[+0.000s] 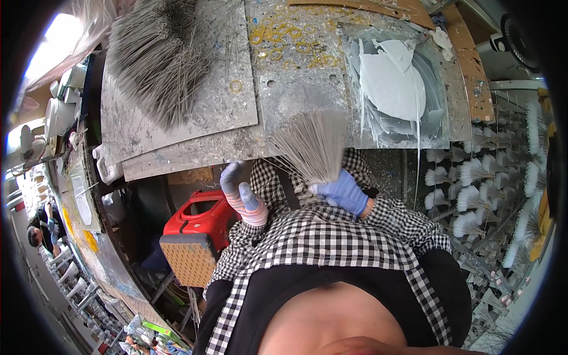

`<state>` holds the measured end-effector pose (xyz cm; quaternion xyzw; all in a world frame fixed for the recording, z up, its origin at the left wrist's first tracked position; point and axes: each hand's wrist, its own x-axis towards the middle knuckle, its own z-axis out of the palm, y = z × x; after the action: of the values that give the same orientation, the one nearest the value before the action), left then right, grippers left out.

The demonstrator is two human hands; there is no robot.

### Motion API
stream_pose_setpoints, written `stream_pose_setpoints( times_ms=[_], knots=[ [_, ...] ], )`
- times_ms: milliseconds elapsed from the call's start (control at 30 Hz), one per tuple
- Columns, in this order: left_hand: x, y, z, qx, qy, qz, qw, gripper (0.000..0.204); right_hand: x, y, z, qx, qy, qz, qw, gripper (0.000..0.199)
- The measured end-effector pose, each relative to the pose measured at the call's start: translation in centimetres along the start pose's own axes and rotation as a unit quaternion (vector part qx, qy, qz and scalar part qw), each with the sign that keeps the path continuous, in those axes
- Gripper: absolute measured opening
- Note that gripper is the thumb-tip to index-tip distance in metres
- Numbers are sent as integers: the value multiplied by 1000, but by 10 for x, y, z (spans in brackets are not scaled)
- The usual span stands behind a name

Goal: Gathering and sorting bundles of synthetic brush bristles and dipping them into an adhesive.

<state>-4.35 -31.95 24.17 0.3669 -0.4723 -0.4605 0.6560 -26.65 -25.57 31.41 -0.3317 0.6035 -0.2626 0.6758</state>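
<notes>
My right hand (346, 192), in a blue glove, is closed round the gathered end of a bundle of thin grey wires (312, 139). The wires fan out away from me, over the near edge of the workbench (201, 151). My left hand (242, 195), in a striped glove with pale blue fingertips, is just below that edge, left of the bundle. Its thumb and fingers are apart, and nothing shows between them. A large heap of similar grey wires (157, 59) lies on the bench at the far left.
White paste (390, 80) is spread on a glass plate (435, 133) at the right of the bench. Yellow rubber bands (290, 35) lie scattered at the back. A red stool (201, 210) stands left. Racks of white-tipped bundles (473, 171) stand right. A person (41, 228) is far left.
</notes>
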Motion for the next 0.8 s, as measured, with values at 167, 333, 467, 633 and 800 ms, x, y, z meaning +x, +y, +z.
stream_pose_setpoints(
  times_ms=[167,333,467,633,800],
  knots=[
    [-30,-22,-32,32,41,-76,996,43,-21,-4,3,-273,85,-268,920,63],
    [1,15,-4,17,-263,-500,825,44,16,29,0,186,1,18,982,37],
    [6,20,25,-119,-344,-498,787,65,18,26,-10,248,-148,43,957,42],
    [7,-23,53,-100,-400,-468,782,55,16,12,-3,299,-145,49,942,44],
    [28,31,72,-49,-398,-427,810,58,4,9,0,-134,3,-237,962,50]
  ],
)
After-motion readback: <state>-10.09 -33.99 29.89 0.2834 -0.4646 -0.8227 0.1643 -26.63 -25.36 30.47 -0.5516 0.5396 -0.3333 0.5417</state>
